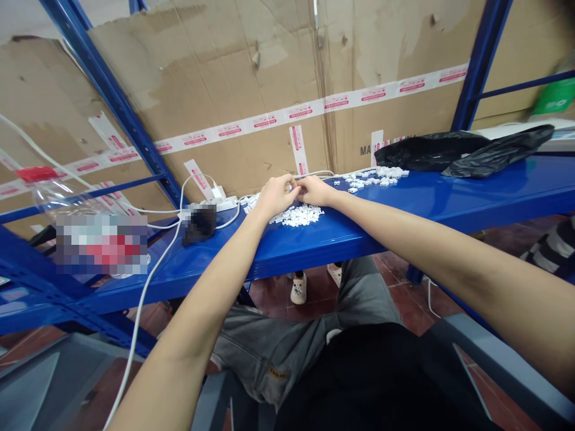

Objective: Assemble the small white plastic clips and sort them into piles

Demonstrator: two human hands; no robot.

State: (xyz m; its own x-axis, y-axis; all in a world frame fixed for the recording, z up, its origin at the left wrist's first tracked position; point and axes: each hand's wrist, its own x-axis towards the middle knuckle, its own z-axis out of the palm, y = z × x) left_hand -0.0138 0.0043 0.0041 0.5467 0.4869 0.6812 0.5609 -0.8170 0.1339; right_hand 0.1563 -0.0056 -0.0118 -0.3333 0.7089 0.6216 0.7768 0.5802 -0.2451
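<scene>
My left hand (276, 194) and my right hand (315, 191) meet fingertip to fingertip above a blue shelf (314, 242). The fingers of both are bent and pinched together; whatever lies between them is too small or hidden to make out. Just below them is a pile of small white plastic pieces (299, 216), partly covered by my left hand. More white pieces (381, 175) lie heaped farther right, near the cardboard, with a few loose ones beside them.
A power strip (224, 204) with white cables and a dark object (200, 225) sit to the left, near a red-capped bottle (67, 194). At right lies a black plastic bag (467, 152). Cardboard (251, 78) backs the shelf between blue posts (476, 66).
</scene>
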